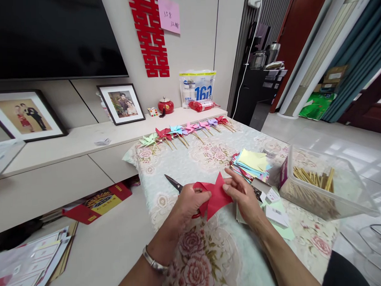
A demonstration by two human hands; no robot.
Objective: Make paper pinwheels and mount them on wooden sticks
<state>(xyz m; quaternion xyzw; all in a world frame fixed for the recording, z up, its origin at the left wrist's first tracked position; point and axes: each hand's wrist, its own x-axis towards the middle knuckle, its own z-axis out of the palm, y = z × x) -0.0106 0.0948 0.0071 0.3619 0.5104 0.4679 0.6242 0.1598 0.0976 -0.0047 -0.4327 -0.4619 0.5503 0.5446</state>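
Floral-clothed table (213, 259) bore a folded red paper sheet (215, 196), pinched between the left hand (190, 203) and right hand (244, 195), both gripping its edges, beside black-bladed scissors (174, 183).

Both forearms are bare with no sleeves visible, the left hand (189, 201) and right hand (245, 197) are ungloved and ringless, and a narrow silver metal bangle (154, 262) encircles the left wrist just behind the hand.
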